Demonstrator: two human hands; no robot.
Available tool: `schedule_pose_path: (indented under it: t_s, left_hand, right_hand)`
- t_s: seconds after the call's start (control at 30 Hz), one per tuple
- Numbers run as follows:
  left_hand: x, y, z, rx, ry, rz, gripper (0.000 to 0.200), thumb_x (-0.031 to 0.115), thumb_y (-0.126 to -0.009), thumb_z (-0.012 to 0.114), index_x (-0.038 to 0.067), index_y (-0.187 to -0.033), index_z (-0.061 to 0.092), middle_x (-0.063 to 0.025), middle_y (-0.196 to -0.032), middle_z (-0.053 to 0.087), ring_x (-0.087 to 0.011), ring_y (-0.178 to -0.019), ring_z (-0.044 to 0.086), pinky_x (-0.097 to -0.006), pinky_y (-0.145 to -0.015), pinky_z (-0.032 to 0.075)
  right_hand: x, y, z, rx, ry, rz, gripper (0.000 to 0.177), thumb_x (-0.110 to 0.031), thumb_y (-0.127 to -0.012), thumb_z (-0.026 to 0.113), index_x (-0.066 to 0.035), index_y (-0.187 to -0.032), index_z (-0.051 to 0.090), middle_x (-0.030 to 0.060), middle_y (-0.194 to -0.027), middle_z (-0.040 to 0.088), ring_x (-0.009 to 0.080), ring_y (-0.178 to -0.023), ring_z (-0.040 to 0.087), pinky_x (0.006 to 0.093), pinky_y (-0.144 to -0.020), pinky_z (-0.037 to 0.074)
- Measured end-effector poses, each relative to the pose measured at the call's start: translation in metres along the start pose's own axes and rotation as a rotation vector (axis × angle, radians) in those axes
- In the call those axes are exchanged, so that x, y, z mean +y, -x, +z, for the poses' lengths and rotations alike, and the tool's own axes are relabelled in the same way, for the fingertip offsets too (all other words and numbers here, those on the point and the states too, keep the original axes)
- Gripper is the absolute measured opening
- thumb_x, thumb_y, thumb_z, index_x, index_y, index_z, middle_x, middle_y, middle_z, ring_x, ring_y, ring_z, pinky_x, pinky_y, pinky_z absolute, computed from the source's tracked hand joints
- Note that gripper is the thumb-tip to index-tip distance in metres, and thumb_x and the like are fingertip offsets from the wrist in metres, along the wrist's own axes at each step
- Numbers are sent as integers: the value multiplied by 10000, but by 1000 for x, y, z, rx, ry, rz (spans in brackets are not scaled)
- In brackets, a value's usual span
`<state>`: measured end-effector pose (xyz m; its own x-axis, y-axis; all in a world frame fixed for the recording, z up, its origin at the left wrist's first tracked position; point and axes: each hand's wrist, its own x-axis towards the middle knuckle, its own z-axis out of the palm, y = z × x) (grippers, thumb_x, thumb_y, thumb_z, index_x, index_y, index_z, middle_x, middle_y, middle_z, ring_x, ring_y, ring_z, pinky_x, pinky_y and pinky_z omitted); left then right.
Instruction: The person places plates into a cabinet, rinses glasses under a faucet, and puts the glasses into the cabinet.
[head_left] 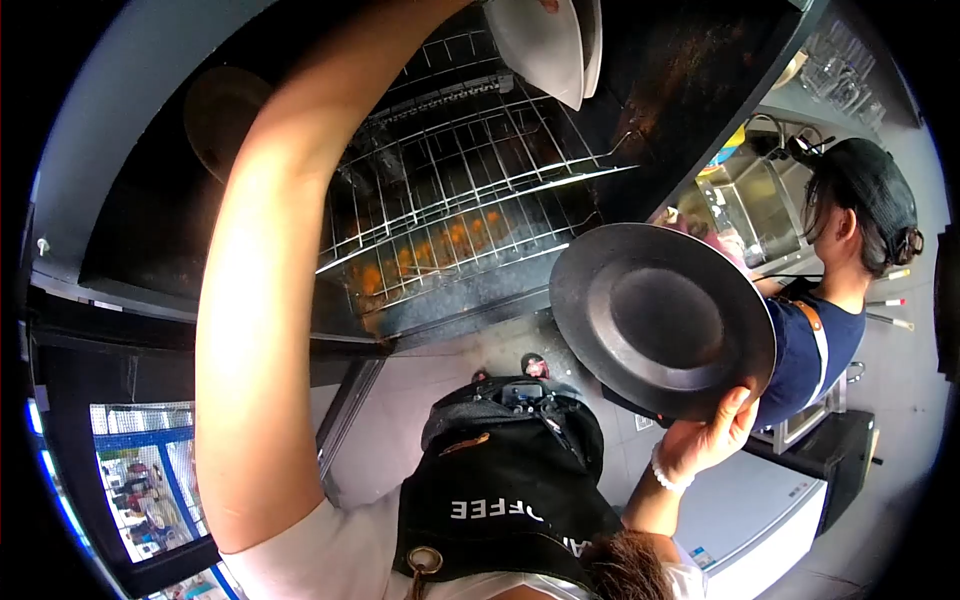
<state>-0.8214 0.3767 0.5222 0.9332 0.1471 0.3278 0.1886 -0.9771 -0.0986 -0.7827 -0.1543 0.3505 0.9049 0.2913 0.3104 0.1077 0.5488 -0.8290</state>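
Observation:
A round black plate (668, 310) is gripped at its lower rim by my right hand (712, 430), thumb on its upper face. It is held in the air at the right, in front of the dark cabinet. Along the top edge only a fingertip of my left hand (549, 5) shows, pressed on white plates (540, 45) that stand tilted together; the rest of that hand is out of frame. Below these plates is a wire dish rack (470, 165) inside the cabinet. The left forearm crosses in front of the cabinet.
A co-worker (815, 330) in a black cap stands close on the right by a metal sink (757, 200). Glasses (845, 75) sit on a shelf at upper right. A white appliance (755, 515) is at lower right. Another round plate (225, 115) leans in the cabinet's dark left side.

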Motion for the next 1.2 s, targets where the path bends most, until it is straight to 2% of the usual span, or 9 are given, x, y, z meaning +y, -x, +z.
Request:
schedule_pose_path:
  t_s: [0.53, 0.63, 0.73, 0.8, 0.9, 0.97, 1.0, 1.13, 1.2]
  left_hand:
    - [12, -16, 21, 157, -192, -213, 249, 165, -842, 597, 41, -1011, 732, -170, -1036, 714, -320, -991, 673, -440, -884, 516]
    - [27, -10, 20, 227, -283, -320, 262, 173, -852, 584, 32, -1021, 726, -172, -1048, 712, -326, -1001, 672, -444, -890, 514]
    - [55, 15, 8, 325, -320, -550, 286, 181, -870, 557, 12, -1043, 711, -180, -1069, 705, -335, -1010, 672, -450, -890, 517]
    - [69, 56, -14, 195, -201, -777, 281, 149, -895, 513, 10, -1029, 718, -199, -1062, 701, -354, -1011, 678, -460, -886, 530]
    - [46, 140, -36, -36, -253, -909, 314, 153, -927, 459, 21, -1070, 705, -193, -1154, 675, -361, -1083, 650, -468, -940, 511]
    - [27, 197, -43, 3, -289, -967, 308, 154, -929, 456, 19, -1088, 683, -195, -1172, 655, -361, -1098, 633, -467, -950, 499]
    - [16, 218, -45, 13, -297, -1000, 306, 155, -930, 455, 19, -1097, 672, -196, -1180, 645, -362, -1106, 624, -466, -955, 493]
    - [-8, 272, -48, 75, -297, -1095, 303, 158, -934, 450, 16, -1134, 627, -200, -1215, 604, -363, -1135, 589, -464, -976, 468]
    - [-19, 285, -43, 109, -294, -1121, 305, 159, -935, 447, 14, -1152, 605, -202, -1232, 584, -364, -1150, 571, -464, -986, 456]
  right_hand:
    - [-2, -2, 15, -55, 6, 37, 327, -173, -985, 575, 61, -1213, 586, 173, -1233, 627, 254, -1135, 591, 400, -1045, 427]
    - [6, -12, 13, -92, 85, -62, 334, -183, -981, 584, 64, -1204, 595, 174, -1234, 627, 253, -1144, 587, 405, -1051, 419]
    - [-1, -32, 63, -235, 24, -236, 430, -232, -998, 550, 110, -1259, 542, 211, -1255, 598, 322, -1208, 541, 456, -1066, 399]
    - [-1, -49, 79, -442, -99, -259, 436, -151, -1008, 507, 91, -1367, 453, 241, -1399, 487, 366, -1293, 470, 521, -1120, 339]
    - [-6, -46, 139, -390, -200, -315, 357, -94, -997, 510, 139, -1267, 516, 252, -1238, 588, 325, -1137, 583, 458, -990, 475]
    - [9, -56, 160, -329, -61, -528, 220, 18, -937, 577, 127, -1122, 624, 225, -1058, 681, 284, -911, 677, 402, -849, 561]
    - [21, -64, 166, -344, 8, -590, 187, 29, -926, 591, 117, -1083, 645, 237, -1063, 687, 286, -908, 687, 391, -850, 559]
    - [3, -54, 248, -740, 134, -1002, 183, 120, -880, 600, 81, -1032, 693, 170, -1010, 724, 211, -906, 706, 302, -832, 559]
    - [20, -66, 282, -889, 29, -1112, 207, 159, -854, 597, 68, -1009, 699, 147, -995, 731, 230, -948, 708, 340, -882, 561]
